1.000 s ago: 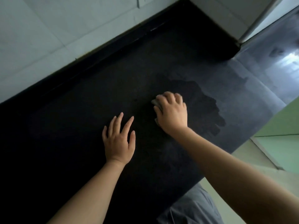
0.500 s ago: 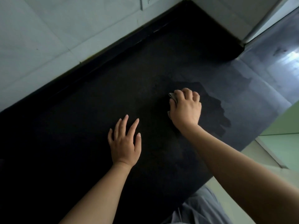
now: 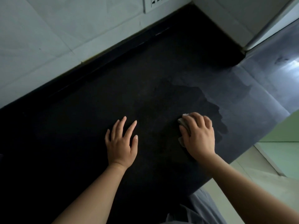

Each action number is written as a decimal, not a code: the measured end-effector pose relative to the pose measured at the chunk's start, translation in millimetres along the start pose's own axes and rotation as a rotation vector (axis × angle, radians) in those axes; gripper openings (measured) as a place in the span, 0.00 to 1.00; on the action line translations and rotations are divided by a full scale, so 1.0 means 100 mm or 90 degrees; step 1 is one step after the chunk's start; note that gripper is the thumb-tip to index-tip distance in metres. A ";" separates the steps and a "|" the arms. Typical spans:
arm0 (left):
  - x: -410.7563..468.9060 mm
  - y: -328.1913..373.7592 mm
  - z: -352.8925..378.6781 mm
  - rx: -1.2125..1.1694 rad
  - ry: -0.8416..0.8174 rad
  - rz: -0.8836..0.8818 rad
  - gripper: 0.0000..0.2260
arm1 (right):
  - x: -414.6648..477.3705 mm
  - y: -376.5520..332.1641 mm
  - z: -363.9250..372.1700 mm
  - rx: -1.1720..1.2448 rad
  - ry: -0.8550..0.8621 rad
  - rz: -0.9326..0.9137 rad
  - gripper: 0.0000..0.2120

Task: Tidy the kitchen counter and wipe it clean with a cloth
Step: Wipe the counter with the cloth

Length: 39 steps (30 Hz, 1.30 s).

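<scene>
Under curled right-hand fingers — cloth, on counter

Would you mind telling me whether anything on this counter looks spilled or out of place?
Yes: a dark wet-looking patch with a ragged edge marks the counter just beyond the right hand, which grips a cloth.

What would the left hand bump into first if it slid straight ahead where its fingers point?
Likely the dark back ledge under the tiled wall; the left hand has only bare counter ahead.
</scene>
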<state>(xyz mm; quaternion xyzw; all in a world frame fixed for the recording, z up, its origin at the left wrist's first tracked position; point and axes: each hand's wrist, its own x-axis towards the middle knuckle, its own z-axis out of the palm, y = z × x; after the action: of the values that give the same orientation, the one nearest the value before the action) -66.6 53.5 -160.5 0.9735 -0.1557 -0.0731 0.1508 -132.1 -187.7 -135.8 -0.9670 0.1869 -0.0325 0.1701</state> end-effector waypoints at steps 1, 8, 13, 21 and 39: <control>0.00 0.00 0.00 -0.003 0.000 0.000 0.21 | 0.13 -0.03 0.00 0.004 0.001 0.046 0.18; 0.01 0.00 -0.01 0.002 -0.014 -0.008 0.21 | 0.58 -0.61 0.16 0.016 -0.094 -0.102 0.19; 0.01 0.01 -0.03 -0.004 -0.027 -0.011 0.21 | 0.23 -0.30 0.12 -0.005 -0.129 -0.276 0.19; -0.12 -0.04 -0.18 -0.096 0.041 -0.124 0.22 | 1.00 -0.34 0.13 0.018 -0.082 -0.148 0.16; -0.70 -0.01 0.03 0.015 0.027 -0.323 0.24 | 0.48 -0.28 0.10 0.028 -0.184 -0.506 0.17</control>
<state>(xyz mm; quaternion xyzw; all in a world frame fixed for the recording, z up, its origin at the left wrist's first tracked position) -132.5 76.4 -156.9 0.9844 0.0959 -0.0866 0.1194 -77.0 -177.9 -135.6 -0.9546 -0.2271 0.0367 0.1891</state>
